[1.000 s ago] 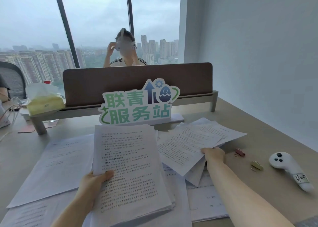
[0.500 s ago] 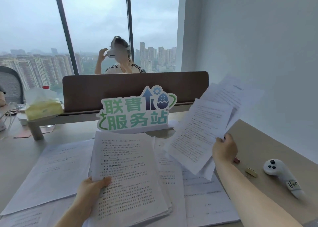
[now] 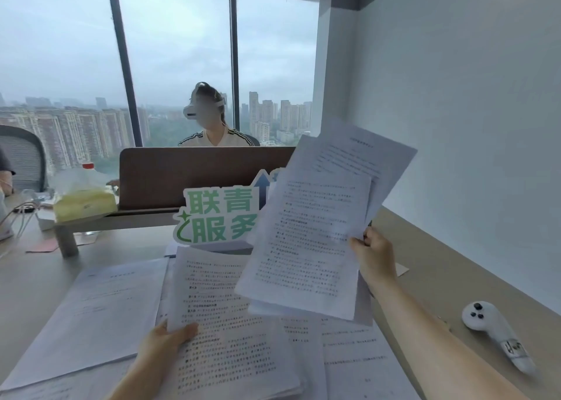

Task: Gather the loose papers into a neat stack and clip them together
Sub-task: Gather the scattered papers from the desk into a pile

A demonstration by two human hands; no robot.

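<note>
Right now we see one container of note: a tissue pack (image 3: 85, 203) on the low shelf at the left, with white tissue sticking up out of its top.

Our left hand (image 3: 166, 340) grips a thick stack of printed papers (image 3: 226, 323) at its lower left edge, thumb curled over the top sheet, the stack tilted up off the desk (image 3: 431, 278). Our right hand (image 3: 376, 255) pinches a loose bunch of sheets (image 3: 309, 242) by their right edge and holds them raised in the air, above and to the right of the stack; their lower left corner overlaps the stack's upper right in our view. We count at least two sheets in that bunch, fanned apart, one poking out behind the other toward the wall; the exact number we cannot tell.

More loose papers lie flat on the desk: one large sheet (image 3: 100, 314) left of the stack, and others (image 3: 358, 363) under and to the right of it, too overlapped to count.

One white controller (image 3: 498, 336) lies on the desk well to the right of our right forearm. One green and white sign (image 3: 218, 214) stands behind the papers, partly hidden by the raised sheets, in front of a brown divider (image 3: 182, 175). One person wearing a headset (image 3: 209, 117) sits beyond it
</note>
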